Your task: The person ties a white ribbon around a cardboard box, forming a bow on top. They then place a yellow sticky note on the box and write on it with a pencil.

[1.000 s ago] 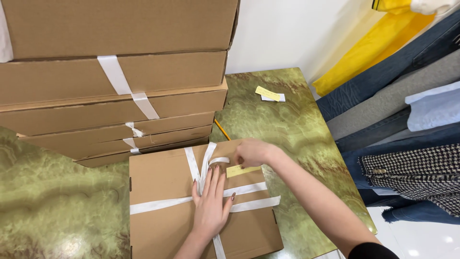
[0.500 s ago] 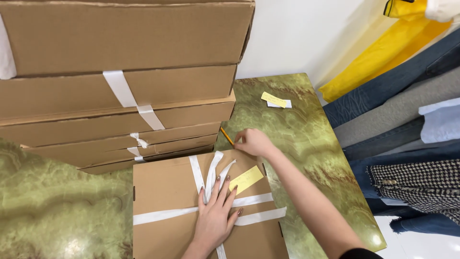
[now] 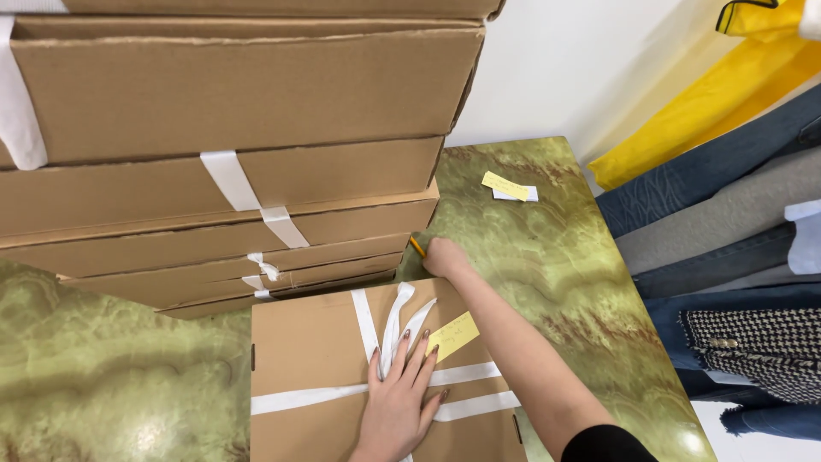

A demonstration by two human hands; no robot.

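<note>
My left hand [image 3: 398,400] lies flat, fingers spread, on the cardboard box [image 3: 316,359] at six o'clock; my right hand [image 3: 445,255], at twelve o'clock of it, closes on a yellow pencil [image 3: 416,246].

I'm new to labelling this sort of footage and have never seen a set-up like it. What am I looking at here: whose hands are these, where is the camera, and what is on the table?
There is no machine here. A person wears a camera on the head, so the one view looks down at that person's own bare hands.

The left hand lies flat, fingers spread, on a flat cardboard box tied crosswise with white ribbon. A yellow paper slip sits on the box beside the fingers.

The right hand reaches past the box's far edge and closes around a pencil, of which only the end shows.

Everything rests on a green marbled table. Behind stands a stack of similar boxes. Further off lie another yellow slip and a white one. Clothes hang on the right.
</note>
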